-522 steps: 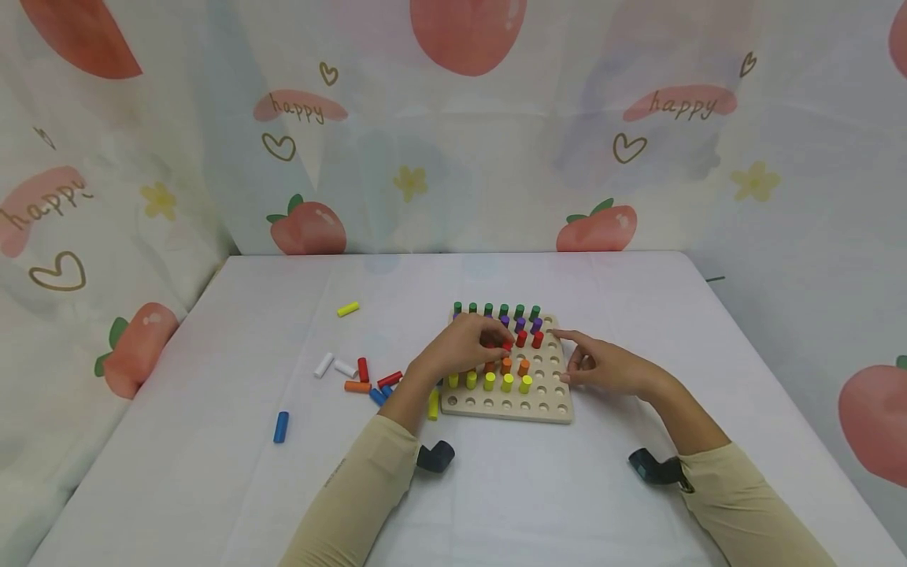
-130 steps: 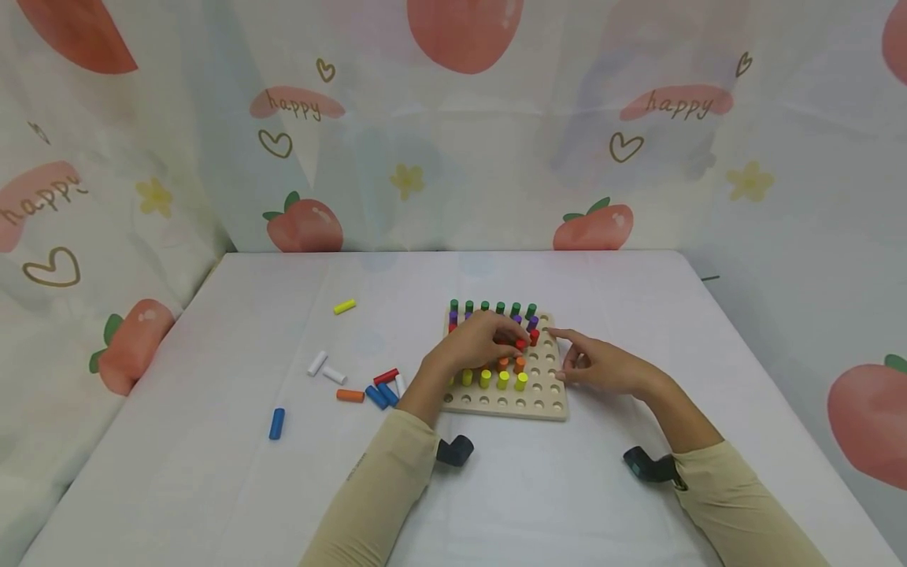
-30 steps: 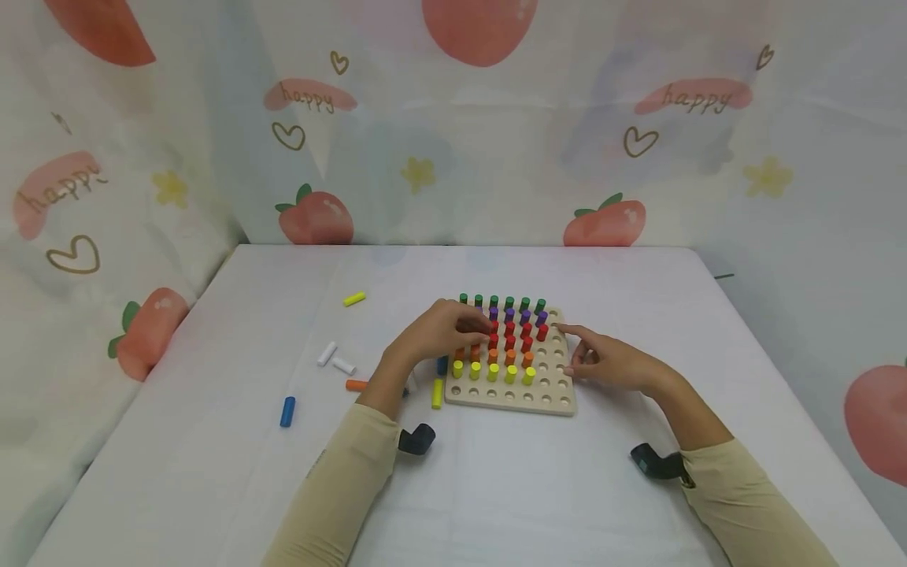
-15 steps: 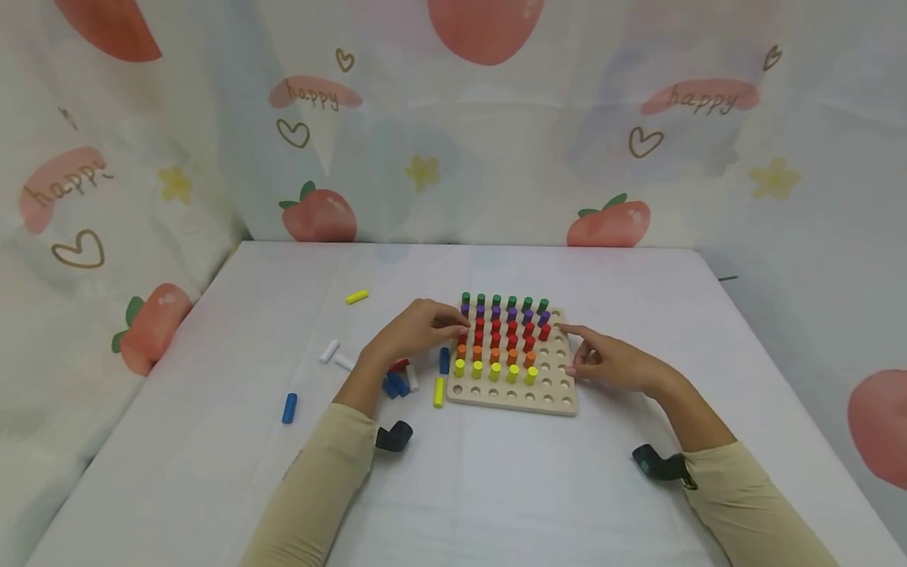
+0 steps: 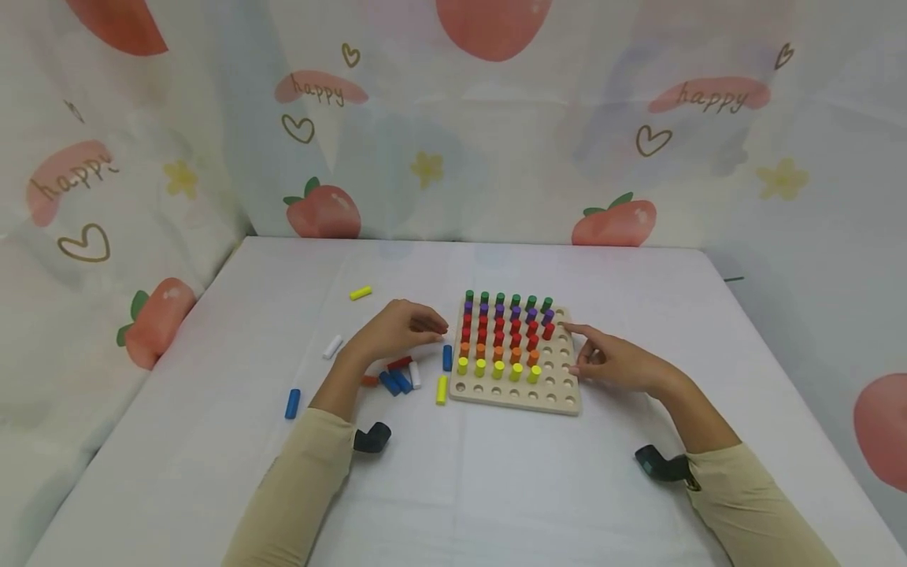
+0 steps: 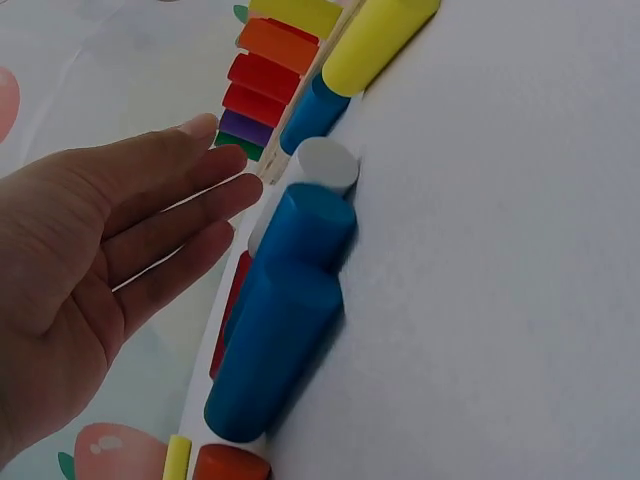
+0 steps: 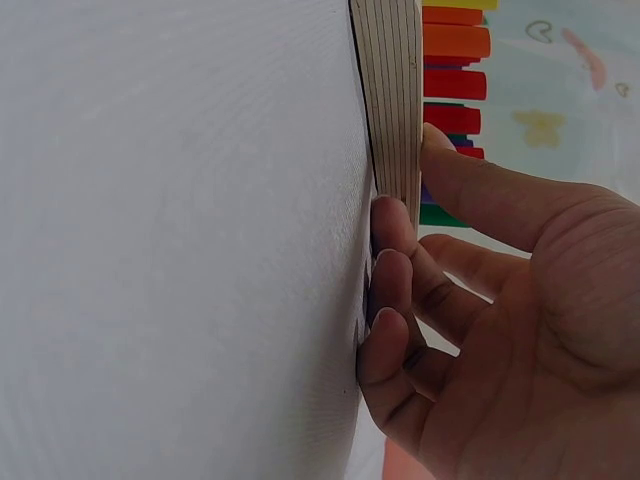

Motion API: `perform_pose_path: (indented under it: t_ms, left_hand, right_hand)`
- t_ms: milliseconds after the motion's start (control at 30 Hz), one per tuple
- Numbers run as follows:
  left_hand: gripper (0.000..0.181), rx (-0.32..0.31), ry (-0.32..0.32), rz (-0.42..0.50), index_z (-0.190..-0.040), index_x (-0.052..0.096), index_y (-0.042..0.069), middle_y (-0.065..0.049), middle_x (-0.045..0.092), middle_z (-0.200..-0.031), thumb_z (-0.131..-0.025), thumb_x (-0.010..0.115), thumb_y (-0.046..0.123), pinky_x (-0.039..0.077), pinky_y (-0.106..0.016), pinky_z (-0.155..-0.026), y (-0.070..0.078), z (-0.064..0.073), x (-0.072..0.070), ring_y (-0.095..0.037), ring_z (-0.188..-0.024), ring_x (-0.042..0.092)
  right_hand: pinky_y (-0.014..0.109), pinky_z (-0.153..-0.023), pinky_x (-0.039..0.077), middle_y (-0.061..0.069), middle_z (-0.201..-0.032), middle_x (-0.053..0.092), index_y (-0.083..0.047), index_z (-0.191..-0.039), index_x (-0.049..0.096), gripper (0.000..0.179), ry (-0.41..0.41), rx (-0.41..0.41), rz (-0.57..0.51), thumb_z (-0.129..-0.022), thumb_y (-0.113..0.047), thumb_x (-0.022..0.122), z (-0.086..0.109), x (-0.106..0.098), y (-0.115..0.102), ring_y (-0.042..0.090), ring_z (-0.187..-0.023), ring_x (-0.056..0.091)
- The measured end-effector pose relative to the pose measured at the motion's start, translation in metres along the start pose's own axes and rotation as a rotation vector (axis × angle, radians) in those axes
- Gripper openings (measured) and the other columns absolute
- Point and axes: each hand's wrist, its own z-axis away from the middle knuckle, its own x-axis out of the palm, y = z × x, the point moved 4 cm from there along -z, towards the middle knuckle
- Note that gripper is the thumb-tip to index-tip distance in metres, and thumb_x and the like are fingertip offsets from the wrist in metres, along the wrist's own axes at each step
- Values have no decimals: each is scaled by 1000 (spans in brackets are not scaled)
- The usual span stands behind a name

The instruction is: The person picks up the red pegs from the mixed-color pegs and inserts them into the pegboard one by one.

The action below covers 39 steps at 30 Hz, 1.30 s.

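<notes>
A wooden pegboard [image 5: 510, 399] stands on the table with rows of green, purple, red, orange and yellow pegs in its holes. My left hand [image 5: 397, 331] is left of the board, fingers extended, nothing between them. In the left wrist view, blue pegs [image 6: 275, 345], a white peg [image 6: 328, 163] and a partly hidden red peg lie beside those fingers. My right hand [image 5: 616, 362] holds the board's right edge. The right wrist view shows its thumb on the board's top edge [image 7: 395, 100], with the other fingers bent along the side.
Close to the board's left side lie a blue peg [image 5: 447, 358] and a yellow peg [image 5: 442, 390]. Farther left are a white peg [image 5: 332, 346], a yellow peg [image 5: 361, 293] and a blue peg [image 5: 293, 404]. My left wrist partly covers an orange peg [image 5: 370, 381].
My left hand has moved left, off the pegboard, leaving a second row of red pegs standing in it. The right hand stays at the board's right edge.
</notes>
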Motion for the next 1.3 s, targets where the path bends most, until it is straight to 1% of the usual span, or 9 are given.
perform_pose_path:
  t_ms: [100,200,467,633,833,933,1133,1300]
  left_hand:
    - [20,-32,-1,-13,-117,76,12,6,73,-107,-97,76,15,55,-31,-94,-7,6,-3,-12,-102,68]
    - [21,-58,-1,-15,-117,77,12,6,73,-107,-96,77,14,55,-32,-93,-10,12,-5,-13,-101,68]
    - [22,-58,-3,-25,-116,77,11,4,73,-105,-94,79,13,56,-31,-90,-13,23,-12,-15,-97,67]
    - [23,-79,1,-34,-115,78,13,6,73,-103,-93,80,11,55,-31,-91,-20,30,-13,-14,-97,66]
    - [24,-56,-8,-22,-113,79,14,7,73,-103,-90,83,14,55,-33,-92,-24,36,-16,-14,-97,66]
    - [25,-56,-10,-25,-113,79,14,8,73,-102,-89,84,14,55,-33,-92,-25,38,-16,-15,-97,65]
    - [24,-52,-16,-17,-113,79,13,7,73,-103,-89,83,11,55,-32,-92,-26,39,-17,-15,-98,65]
    - [23,-51,-5,-1,-112,79,12,6,73,-103,-90,82,8,55,-33,-91,-27,39,-17,-16,-97,66]
  right_hand:
    - [36,-71,44,8,-100,55,-8,-161,30,80,1,-11,0,-98,-27,74,0,0,-2,25,-87,52]
    - [36,-72,44,8,-99,55,-8,-161,29,80,2,-13,2,-98,-27,74,0,0,-2,25,-87,51]
    - [36,-72,44,8,-100,55,-8,-161,29,81,0,-10,-1,-98,-28,75,1,-1,-3,25,-88,51]
    - [36,-72,43,8,-100,55,-7,-161,29,80,0,-12,-1,-98,-28,74,2,-1,-3,25,-88,51]
    - [37,-73,44,8,-100,56,-6,-161,29,80,-6,-17,-11,-98,-26,74,1,0,-3,25,-89,51]
    - [37,-73,44,8,-100,55,-6,-161,29,80,-3,-16,-7,-98,-26,74,2,0,-3,25,-89,51]
    - [37,-73,43,8,-99,55,-6,-161,29,80,-2,-12,-2,-98,-27,74,3,1,-4,25,-89,51]
    - [36,-73,44,7,-99,55,-6,-161,29,80,0,-23,5,-98,-27,74,2,1,-5,24,-89,51]
